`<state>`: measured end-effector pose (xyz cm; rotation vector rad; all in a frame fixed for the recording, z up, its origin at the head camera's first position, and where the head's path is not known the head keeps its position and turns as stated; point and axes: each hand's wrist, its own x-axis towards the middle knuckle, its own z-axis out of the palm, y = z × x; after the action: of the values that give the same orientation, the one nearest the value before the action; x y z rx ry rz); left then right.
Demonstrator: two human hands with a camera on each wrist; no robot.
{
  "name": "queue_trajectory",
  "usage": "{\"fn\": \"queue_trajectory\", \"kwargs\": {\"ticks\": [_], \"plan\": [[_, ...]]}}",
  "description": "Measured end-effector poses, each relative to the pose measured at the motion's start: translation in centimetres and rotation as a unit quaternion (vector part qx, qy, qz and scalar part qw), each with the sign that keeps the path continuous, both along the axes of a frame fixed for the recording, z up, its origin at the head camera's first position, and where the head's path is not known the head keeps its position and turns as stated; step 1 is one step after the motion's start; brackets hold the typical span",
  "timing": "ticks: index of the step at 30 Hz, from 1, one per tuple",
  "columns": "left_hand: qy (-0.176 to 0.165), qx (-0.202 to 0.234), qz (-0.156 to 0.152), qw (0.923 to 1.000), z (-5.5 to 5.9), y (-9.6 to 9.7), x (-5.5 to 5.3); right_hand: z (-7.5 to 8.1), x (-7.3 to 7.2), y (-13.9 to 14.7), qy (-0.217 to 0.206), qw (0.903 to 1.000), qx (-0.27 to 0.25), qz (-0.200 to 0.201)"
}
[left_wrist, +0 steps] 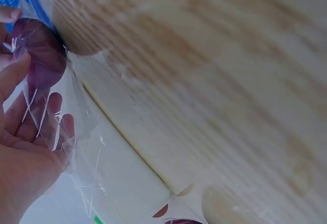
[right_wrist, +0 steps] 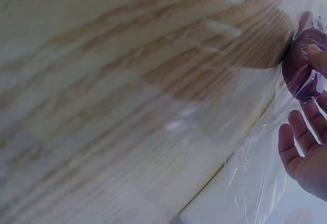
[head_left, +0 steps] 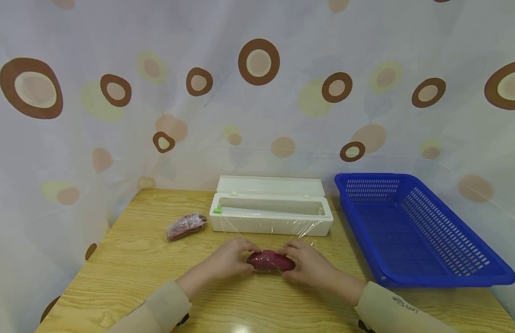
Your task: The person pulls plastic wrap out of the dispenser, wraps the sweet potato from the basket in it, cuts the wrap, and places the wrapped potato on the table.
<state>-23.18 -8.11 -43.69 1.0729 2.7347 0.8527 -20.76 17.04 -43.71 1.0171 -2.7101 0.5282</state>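
A purple-red sweet potato (head_left: 270,261) lies on the table in front of the white box, with clear cling film over it. My left hand (head_left: 232,257) holds its left end between thumb and fingers. At the other end, my right hand (head_left: 309,264) grips it the same way. The film (left_wrist: 84,132) stretches from the sweet potato toward the white cling film box (head_left: 271,225), whose lid stands up at the back. In the right wrist view, film (right_wrist: 250,168) also spreads beside the fingers, and the sweet potato (right_wrist: 301,63) shows partly behind the thumb.
A second sweet potato (head_left: 187,225), wrapped in film, lies to the left of the box on the wooden table (head_left: 145,259). On the right stands a blue perforated basket (head_left: 365,249). A patterned curtain (head_left: 257,115) hangs behind the table.
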Motion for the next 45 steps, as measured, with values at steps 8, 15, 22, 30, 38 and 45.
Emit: {"fn": "queue_trajectory", "kwargs": {"ticks": [8, 15, 22, 30, 38, 45], "plan": [[-0.012, -0.007, 0.012, 0.9998, -0.1, 0.2, -0.3, -0.1, -0.5, -0.2, 0.0, 0.9998, 0.02, -0.008], [-0.01, -0.019, 0.02, 0.9996, -0.2, 0.5, -0.6, -0.2, -0.8, -0.8, 0.02, 0.9987, 0.036, -0.028], [0.01, -0.037, 0.028, 0.9989, -0.4, 0.8, -0.9, -0.1, -1.3, -0.9, -0.006, 0.9989, 0.027, -0.038], [0.029, -0.03, 0.018, 0.999, -0.1, 0.9, -1.4, 0.0, -1.9, -0.6, -0.045, 0.9984, 0.002, -0.034], [0.016, -0.021, 0.016, 0.9995, -0.1, 0.7, -2.0, 0.4, -2.3, -0.8, -0.09, 0.9931, -0.027, -0.07], [-0.042, 0.018, 0.039, 0.9982, -0.4, 0.5, -2.5, 0.1, -2.8, -0.7, -0.056, 0.9961, -0.035, -0.057]]}}
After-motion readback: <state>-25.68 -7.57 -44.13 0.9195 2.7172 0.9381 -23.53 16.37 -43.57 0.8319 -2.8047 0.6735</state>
